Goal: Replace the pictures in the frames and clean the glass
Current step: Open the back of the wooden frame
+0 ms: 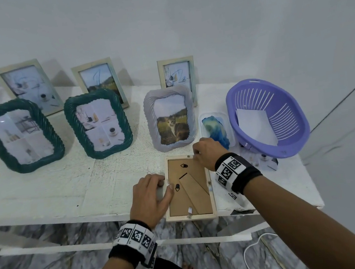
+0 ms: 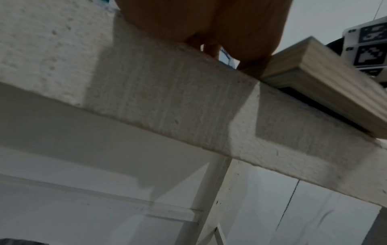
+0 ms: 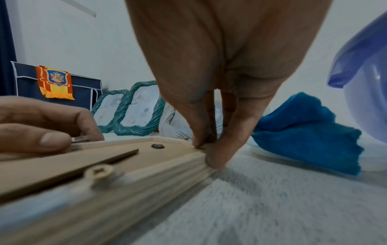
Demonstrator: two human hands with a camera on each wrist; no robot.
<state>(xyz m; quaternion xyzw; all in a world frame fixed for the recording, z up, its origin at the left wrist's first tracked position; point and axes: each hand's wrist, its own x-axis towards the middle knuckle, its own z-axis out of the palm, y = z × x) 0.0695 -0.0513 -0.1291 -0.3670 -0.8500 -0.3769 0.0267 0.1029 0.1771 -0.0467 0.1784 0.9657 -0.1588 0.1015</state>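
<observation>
A pale wooden frame lies face down near the table's front edge, its brown backing and folded stand facing up. My left hand curls over the frame's left edge, thumb on the backing beside a black clip. In the right wrist view the left hand pinches a small metal tab. My right hand pinches the frame's far right corner, with thumb and fingers closed on the frame there. The frame overhangs the table edge slightly.
A blue cloth lies in a clear tray beside a purple basket holding white paper. Two green rope frames, a grey frame with a cat picture and pale frames stand behind.
</observation>
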